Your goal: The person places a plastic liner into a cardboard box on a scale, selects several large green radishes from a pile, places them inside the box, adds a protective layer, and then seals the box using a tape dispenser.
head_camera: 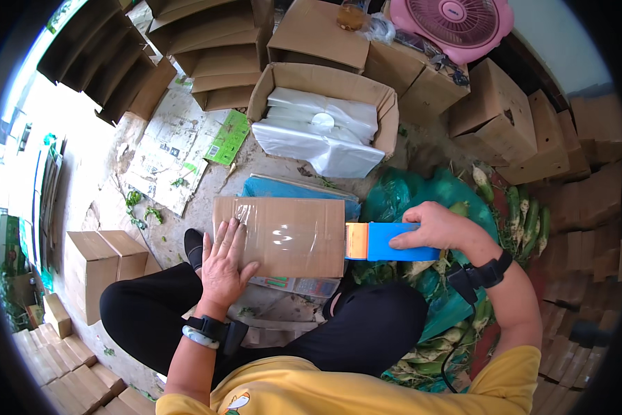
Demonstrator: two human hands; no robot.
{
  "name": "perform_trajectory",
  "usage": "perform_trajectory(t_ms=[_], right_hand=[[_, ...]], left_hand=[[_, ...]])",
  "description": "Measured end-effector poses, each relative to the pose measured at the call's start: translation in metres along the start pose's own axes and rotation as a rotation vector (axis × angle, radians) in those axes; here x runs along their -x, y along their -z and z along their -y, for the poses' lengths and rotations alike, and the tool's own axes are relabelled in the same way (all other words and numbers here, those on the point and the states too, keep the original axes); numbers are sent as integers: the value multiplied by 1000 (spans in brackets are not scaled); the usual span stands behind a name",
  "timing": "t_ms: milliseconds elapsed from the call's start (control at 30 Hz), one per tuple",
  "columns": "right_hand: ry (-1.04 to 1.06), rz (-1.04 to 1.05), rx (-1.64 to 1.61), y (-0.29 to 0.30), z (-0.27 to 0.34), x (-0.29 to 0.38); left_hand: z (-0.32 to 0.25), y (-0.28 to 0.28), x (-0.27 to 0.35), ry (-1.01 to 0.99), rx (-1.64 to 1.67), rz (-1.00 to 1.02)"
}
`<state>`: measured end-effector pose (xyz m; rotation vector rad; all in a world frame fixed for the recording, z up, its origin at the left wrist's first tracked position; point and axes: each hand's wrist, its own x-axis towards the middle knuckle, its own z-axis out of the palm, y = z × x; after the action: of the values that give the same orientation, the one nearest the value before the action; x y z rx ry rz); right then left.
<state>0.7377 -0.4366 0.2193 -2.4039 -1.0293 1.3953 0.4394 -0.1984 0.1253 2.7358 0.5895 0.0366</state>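
A closed cardboard box lies before me, with clear packing tape across its top. My left hand rests flat on the box's left part, fingers spread. In my right hand is a blue tape dispenser, whose orange end meets the box's right edge. Under the box, part of a scale with a keypad shows. A blue plastic-covered thing lies behind the box. Green-and-white vegetables, apparently radishes, lie on and around a green plastic sheet to the right.
Beyond stands an open carton of clear plastic bags. A pink fan sits on cartons at the back. Closed boxes stand at left, with stacked smaller boxes lower left. More cartons stand at right.
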Motion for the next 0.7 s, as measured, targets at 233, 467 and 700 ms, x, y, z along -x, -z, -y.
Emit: perform_trajectory(t_ms=[233, 467, 700], right_hand=[[-11, 30, -8, -15, -17, -25], [54, -41, -64, -24, -33, -38], [87, -97, -126, -32, -48, -44]], left_hand=[[-2, 1, 0, 13, -80, 87], [-58, -13, -17, -13, -191, 241], [-130, -43, -40, -212, -77, 227]])
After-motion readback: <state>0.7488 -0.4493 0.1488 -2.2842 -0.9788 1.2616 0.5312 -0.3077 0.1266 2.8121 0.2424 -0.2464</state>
